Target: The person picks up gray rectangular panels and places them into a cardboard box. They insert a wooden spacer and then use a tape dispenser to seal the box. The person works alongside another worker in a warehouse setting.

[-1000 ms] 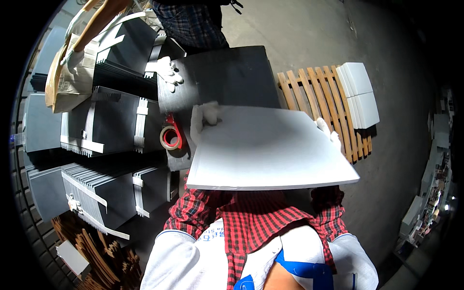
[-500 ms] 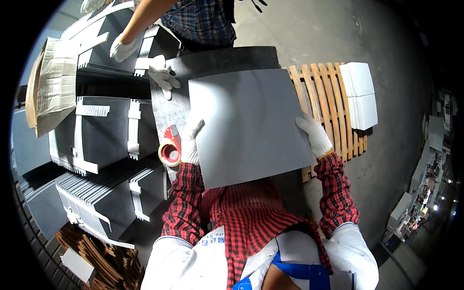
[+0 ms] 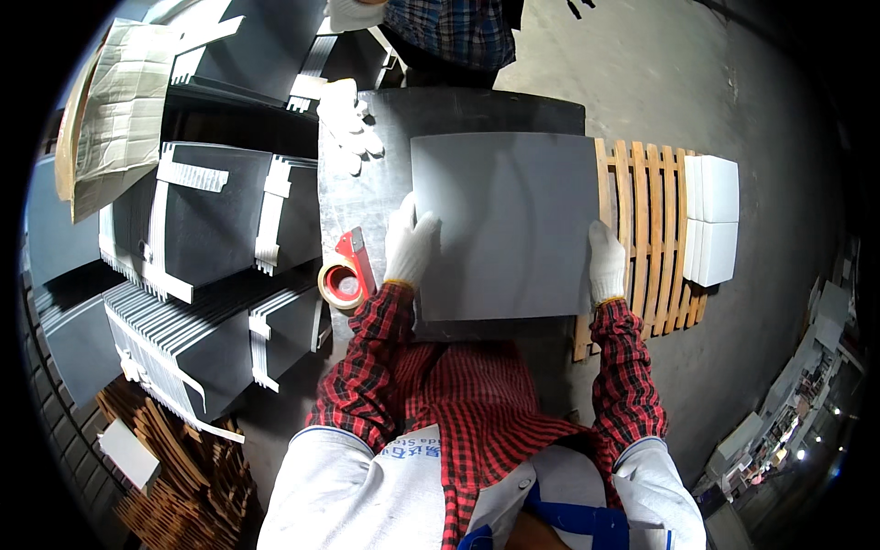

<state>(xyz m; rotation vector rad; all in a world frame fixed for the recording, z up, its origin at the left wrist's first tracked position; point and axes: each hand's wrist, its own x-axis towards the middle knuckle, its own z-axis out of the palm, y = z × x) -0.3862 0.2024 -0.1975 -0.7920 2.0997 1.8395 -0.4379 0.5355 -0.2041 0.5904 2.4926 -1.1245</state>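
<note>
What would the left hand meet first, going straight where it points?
The left hand would likely cross the dark tabletop and first meet the co-worker in plaid; depth is unclear.

There is one held panel (image 3: 504, 229), one tape dispenser (image 3: 356, 259), one co-worker (image 3: 458, 32).

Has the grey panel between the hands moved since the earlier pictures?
Yes. Against the black table, the grey panel has shifted away from the person: its near edge hid the table's near edge before; now a strip of table shows below it.

Smooth matt panel (image 3: 504, 229), wooden pallet (image 3: 654, 211)
</note>
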